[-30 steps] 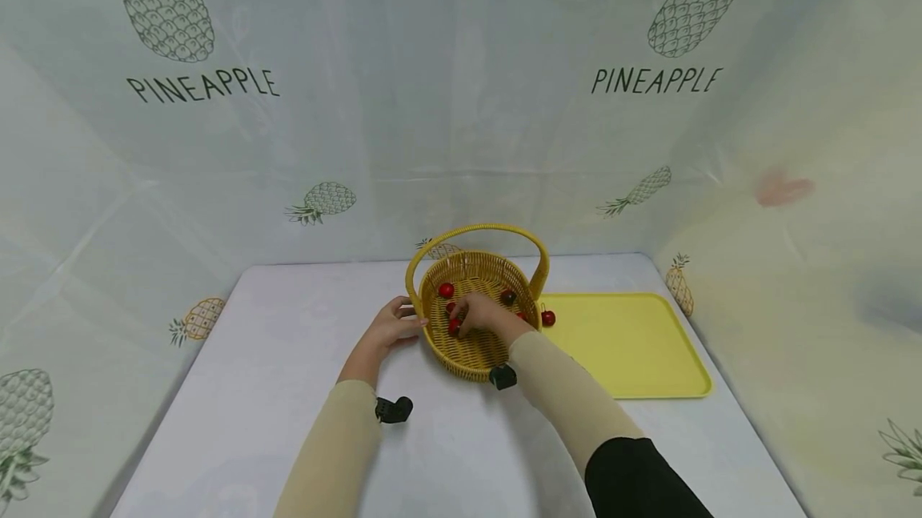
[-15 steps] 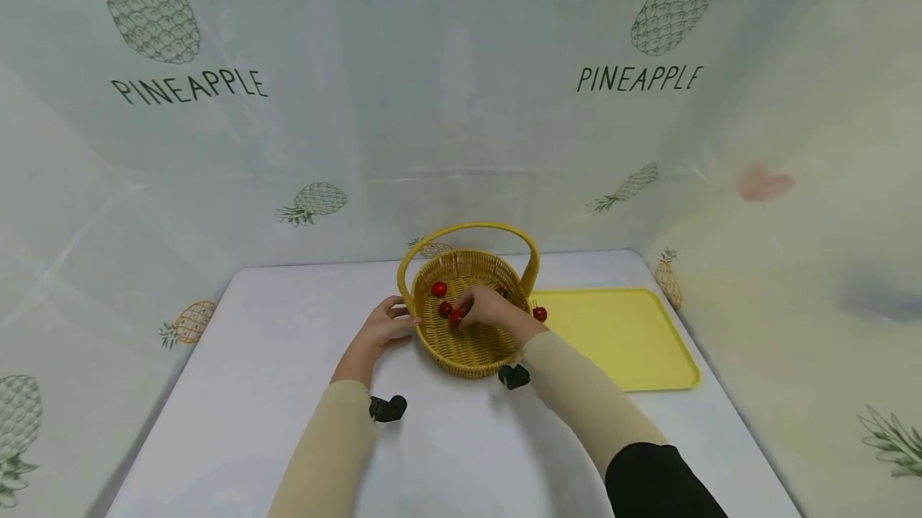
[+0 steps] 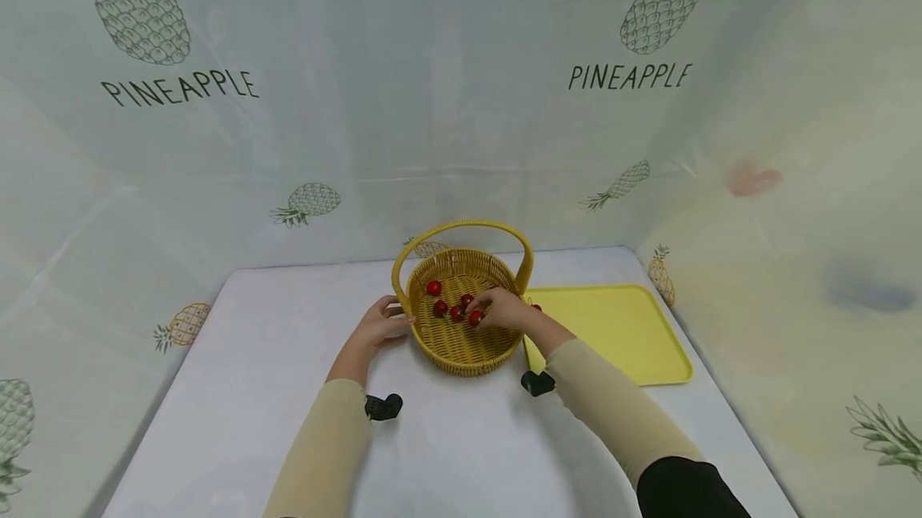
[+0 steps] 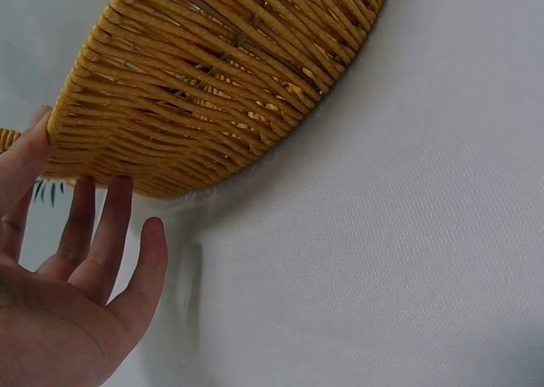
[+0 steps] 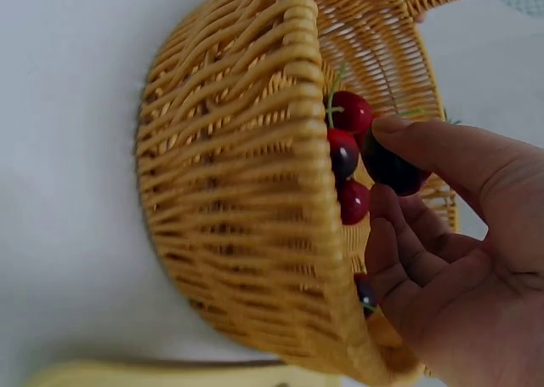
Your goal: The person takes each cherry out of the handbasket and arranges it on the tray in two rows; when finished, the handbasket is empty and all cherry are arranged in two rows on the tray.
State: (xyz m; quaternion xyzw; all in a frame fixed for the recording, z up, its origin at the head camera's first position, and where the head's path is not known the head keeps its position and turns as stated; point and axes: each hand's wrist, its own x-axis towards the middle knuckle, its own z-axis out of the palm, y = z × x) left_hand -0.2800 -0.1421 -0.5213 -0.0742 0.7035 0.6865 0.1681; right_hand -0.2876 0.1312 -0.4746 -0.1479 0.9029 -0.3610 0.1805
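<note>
A round yellow wicker basket with an arched handle stands towards the back of the table, holding several dark red cherries. My left hand holds the basket's left side, its thumb at the rim and other fingertips against the outer weave in the left wrist view. Over the basket's right half, my right hand pinches a dark cherry between thumb and fingers. Just beneath it in the right wrist view lie more cherries, some with green stems; one cherry sits partly hidden by the rim.
A flat yellow tray lies on the white table right of the basket. At the tray's left edge, a cherry shows beyond my right wrist. A pineapple-print sheet hangs behind the table.
My right hand has moved rightward inside the basket, and more cherries now show to its left. The left hand keeps its place on the basket. The head view has shifted slightly.
</note>
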